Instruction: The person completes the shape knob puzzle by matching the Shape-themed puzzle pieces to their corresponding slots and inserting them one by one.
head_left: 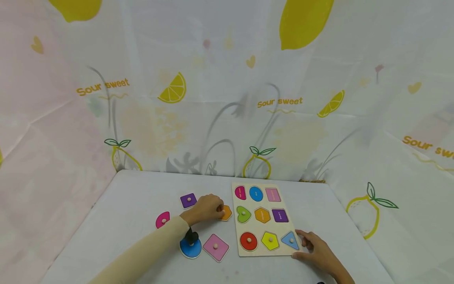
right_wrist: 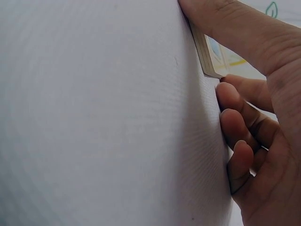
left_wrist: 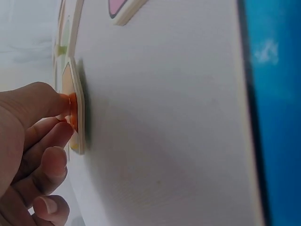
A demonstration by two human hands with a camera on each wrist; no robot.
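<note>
Clamps orange hexagon (head_left: 227, 215) by its knob between thumb and fingertip of left hand (head_left: 205, 207), just beside left edge of board (head_left: 253, 227). Grips near right corner in right hand (head_left: 315, 249). Has heart (head_left: 243, 216), red circle (head_left: 248, 243), pentagon (head_left: 270, 243) and triangle (head_left: 290, 241) seated: 4 of 9. Apparently leaves 5: hexagon plus 4 loose pieces (head_left: 216, 252) toward left edge of table (head_left: 106, 221).

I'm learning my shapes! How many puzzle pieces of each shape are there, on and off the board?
Circles: 2 (blue circle, red circle)
Squares: 2 (purple square, pink square)
Half circle: 1
Orange hexagon: 1
Heart: 1
Pentagon: 1
Triangle: 1
Total: 9 pieces
</note>
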